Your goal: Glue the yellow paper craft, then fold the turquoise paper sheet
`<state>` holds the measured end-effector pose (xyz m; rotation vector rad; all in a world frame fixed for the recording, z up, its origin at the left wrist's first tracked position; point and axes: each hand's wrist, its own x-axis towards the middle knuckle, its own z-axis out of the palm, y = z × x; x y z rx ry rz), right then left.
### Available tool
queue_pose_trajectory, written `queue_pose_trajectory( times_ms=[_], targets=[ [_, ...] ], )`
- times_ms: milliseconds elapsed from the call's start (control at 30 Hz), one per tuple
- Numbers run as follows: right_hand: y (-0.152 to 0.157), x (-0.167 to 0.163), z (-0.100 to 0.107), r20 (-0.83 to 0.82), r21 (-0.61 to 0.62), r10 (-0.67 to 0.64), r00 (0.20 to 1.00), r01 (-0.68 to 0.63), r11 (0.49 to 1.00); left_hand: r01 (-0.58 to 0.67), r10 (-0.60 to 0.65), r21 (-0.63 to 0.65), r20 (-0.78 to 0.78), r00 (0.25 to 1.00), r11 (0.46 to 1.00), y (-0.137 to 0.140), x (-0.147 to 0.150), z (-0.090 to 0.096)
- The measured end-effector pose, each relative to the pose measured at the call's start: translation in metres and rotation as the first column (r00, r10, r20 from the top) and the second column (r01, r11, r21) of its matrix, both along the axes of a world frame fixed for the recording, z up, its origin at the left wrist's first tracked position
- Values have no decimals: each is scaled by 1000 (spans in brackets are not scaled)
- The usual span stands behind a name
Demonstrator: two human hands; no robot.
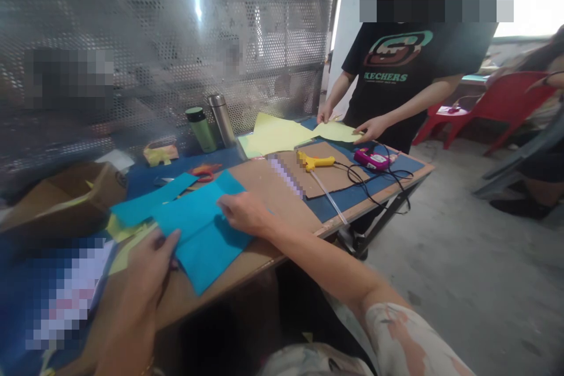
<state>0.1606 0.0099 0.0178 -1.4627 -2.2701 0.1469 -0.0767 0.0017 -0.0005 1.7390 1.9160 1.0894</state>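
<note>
A bright blue sheet of felt or paper [198,247] lies over the brown board at the table's near edge, with a faint line across its middle. At its left edge, my left hand [152,258] grips the sheet between thumb and fingers. My right hand [244,211] rests on the upper right part of the sheet, fingers curled closed; anything inside them is hidden. Beside it to the left lies a second blue piece [152,200], partly over yellow scraps [118,228]. Orange-handled scissors [205,173] lie just behind the sheet.
A cardboard box [66,200] stands at left. Behind are a green bottle [201,132] and a steel flask [222,120]. A yellow glue gun [317,161] with a black cord lies right, near a pink device [374,158]. Across the table, another person holds a yellow sheet [337,131].
</note>
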Motion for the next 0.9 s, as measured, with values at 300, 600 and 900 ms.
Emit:
queue_pose_trajectory(
  times_ms=[300, 600, 900],
  targets=[
    [0, 1, 2, 24, -8, 11, 1000, -10, 1000, -17, 15, -75, -27, 1000, 997, -4, 8, 13],
    [-1, 0, 2, 27, -22, -8, 1000, 9, 1000, -27, 27, -84, -5, 1000, 996, -5, 6, 11],
    [-1, 0, 2, 34, -36, -12, 999, 13, 999, -3, 3, -60, -2, 1000, 998, 1, 1, 4]
  ],
)
